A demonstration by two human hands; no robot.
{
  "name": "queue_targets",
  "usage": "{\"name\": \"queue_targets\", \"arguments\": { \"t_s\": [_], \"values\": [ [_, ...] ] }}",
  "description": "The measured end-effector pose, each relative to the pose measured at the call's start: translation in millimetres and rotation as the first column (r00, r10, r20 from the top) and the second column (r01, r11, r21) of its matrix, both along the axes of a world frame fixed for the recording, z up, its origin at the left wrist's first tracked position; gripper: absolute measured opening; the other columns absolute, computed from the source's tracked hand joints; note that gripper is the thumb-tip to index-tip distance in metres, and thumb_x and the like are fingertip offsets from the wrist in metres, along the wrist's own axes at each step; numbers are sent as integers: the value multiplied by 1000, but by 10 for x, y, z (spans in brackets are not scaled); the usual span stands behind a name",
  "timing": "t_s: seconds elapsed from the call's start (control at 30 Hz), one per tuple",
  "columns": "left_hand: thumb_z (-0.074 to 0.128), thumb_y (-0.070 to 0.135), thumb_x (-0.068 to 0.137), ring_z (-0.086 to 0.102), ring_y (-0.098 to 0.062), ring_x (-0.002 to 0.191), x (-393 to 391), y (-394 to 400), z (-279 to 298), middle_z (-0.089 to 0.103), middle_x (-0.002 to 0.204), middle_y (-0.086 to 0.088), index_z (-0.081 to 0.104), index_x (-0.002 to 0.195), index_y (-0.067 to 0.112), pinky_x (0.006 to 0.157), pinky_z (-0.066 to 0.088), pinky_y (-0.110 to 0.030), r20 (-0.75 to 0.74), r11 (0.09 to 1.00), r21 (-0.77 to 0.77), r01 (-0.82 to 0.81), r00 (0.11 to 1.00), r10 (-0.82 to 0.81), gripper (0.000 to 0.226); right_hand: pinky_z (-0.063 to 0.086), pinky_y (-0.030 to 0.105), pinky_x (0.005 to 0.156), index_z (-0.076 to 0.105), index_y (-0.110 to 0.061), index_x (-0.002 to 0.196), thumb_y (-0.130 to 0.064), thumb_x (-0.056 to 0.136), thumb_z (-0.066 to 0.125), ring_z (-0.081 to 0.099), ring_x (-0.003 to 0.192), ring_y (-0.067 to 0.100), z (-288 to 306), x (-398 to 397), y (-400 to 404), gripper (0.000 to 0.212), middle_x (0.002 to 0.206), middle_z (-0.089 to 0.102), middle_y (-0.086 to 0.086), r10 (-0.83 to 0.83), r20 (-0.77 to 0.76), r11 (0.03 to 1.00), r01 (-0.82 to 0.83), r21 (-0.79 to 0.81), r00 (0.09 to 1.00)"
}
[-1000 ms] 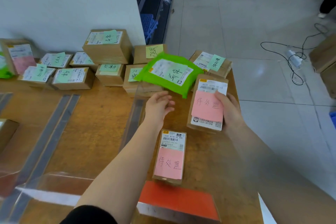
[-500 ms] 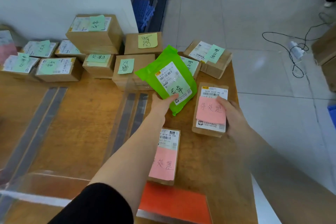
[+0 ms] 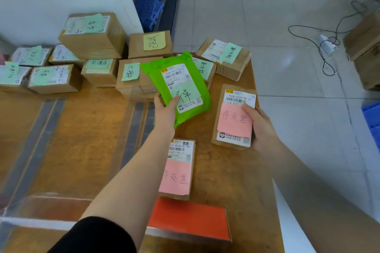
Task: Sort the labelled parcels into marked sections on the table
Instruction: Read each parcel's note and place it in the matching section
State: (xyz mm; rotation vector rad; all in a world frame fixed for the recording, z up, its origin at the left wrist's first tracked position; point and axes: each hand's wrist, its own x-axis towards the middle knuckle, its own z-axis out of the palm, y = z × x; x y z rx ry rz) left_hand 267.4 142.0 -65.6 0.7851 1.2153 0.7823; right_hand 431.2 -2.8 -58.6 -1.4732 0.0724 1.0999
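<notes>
Green mailer (image 3: 181,86) — corner under left grip (image 3: 164,112).

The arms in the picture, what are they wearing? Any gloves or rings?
The left hand and right hand are bare: no gloves, rings or watch show. The left arm has a black sleeve pushed up near the elbow. The right forearm is bare as far as the picture shows.

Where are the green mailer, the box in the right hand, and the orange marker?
green mailer (image 3: 181,88): head view, on its white shipping label.
box with pink note (image 3: 235,121): head view, on the pink note.
orange marker (image 3: 189,220): head view, middle of the orange face.
</notes>
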Motion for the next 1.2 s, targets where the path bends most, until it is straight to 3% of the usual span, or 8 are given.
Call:
{"name": "queue_targets", "arguments": {
  "t_s": [0.27, 0.4, 0.6, 0.67, 0.8, 0.9, 1.03, 1.2],
  "values": [
    [62, 7, 87, 68, -20, 89, -600, -386, 330, 68, 100, 6, 47, 115, 28, 75, 57, -41, -23, 989, 119, 84, 996, -82, 38, 56, 43, 82, 49, -19, 132, -27, 82, 70, 70, 94, 23, -115, -418, -466, 55, 106, 72, 7, 109, 70, 992, -104, -75, 992],
    [60, 6, 88, 69, -19, 88, -815, -606, 418, 68, 106, 2, 48, 118, 21, 70, 60, -38, 11, 991, 103, 83, 996, -84, 36, 56, 41, 79, 47, -14, 133, -26, 83, 70, 68, 94, 24, -216, -641, -635, 56, 108, 70, 9, 161, 79, 979, -149, -139, 984],
    [60, 7, 88, 69, -22, 89, -1037, -890, 470, 68, 108, -2, 53, 111, 23, 67, 60, -37, 26, 995, 65, 75, 997, -76, 29, 52, 47, 92, 49, -11, 131, -28, 84, 69, 67, 98, 26, -363, -836, -768, 54, 108, 69, 9, 263, 91, 947, -239, -215, 960],
    [62, 10, 87, 69, -23, 90, -1110, -968, 482, 68, 111, -3, 52, 119, 22, 66, 60, -37, 3, 997, 49, 67, 998, -67, 36, 53, 46, 91, 51, -11, 131, -33, 82, 70, 66, 99, 25, -379, -866, -763, 56, 111, 68, 9, 273, 143, 940, -232, -251, 951],
    [63, 11, 86, 70, -24, 91, -1217, -1128, 519, 68, 115, -5, 48, 129, 22, 63, 58, -35, -20, 998, 48, 35, 999, -34, 46, 48, 35, 90, 47, -9, 133, -45, 82, 66, 58, 113, 27, -326, -878, -715, 65, 123, 61, 7, 416, 335, 865, -254, -433, 845],
    [62, 10, 87, 70, -23, 88, -1276, -1262, 585, 68, 114, -5, 50, 126, 23, 59, 58, -33, -8, 999, 51, 19, 1000, -18, 43, 37, 42, 101, 40, -9, 137, -49, 80, 65, 41, 129, 32, -207, -899, -701, 74, 138, 47, 12, 456, 483, 846, -195, -496, 748],
    [61, 7, 88, 72, -19, 78, -1374, -1398, 691, 69, 108, -5, 52, 120, 21, 57, 58, -32, 33, 998, 68, -16, 999, 13, 37, 32, 31, 100, 40, -14, 138, -38, 86, 63, 37, 129, 20, 211, -1028, -635, 62, 142, 40, 6, 402, 695, 914, -313, -260, 596],
    [60, 5, 87, 73, -20, 76, -1517, -1561, 790, 74, 93, -1, 57, 106, 24, 62, 60, -36, 104, 996, 91, -15, 995, 5, 28, 42, 23, 86, 43, -17, 136, -32, 88, 63, 51, 106, 9, 671, -1364, -537, 54, 121, 53, -7, 464, 559, 817, -575, 29, 687]
  ]
}}
